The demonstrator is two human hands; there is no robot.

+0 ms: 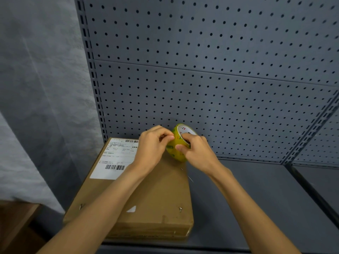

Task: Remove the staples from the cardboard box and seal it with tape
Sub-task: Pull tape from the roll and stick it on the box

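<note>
Your right hand (197,153) grips tape roll (177,146) held above far end of cardboard box (157,195); your left hand (153,144) pinches roll's edge. Two staples (180,209) in box's near edge. Box on grey shelf (256,198).

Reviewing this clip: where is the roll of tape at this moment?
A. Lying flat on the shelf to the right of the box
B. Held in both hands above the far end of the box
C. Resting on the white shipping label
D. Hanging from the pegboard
B: the right hand grips the yellow-green roll of tape while the left hand pinches at its edge, above the far end of the cardboard box.
</note>
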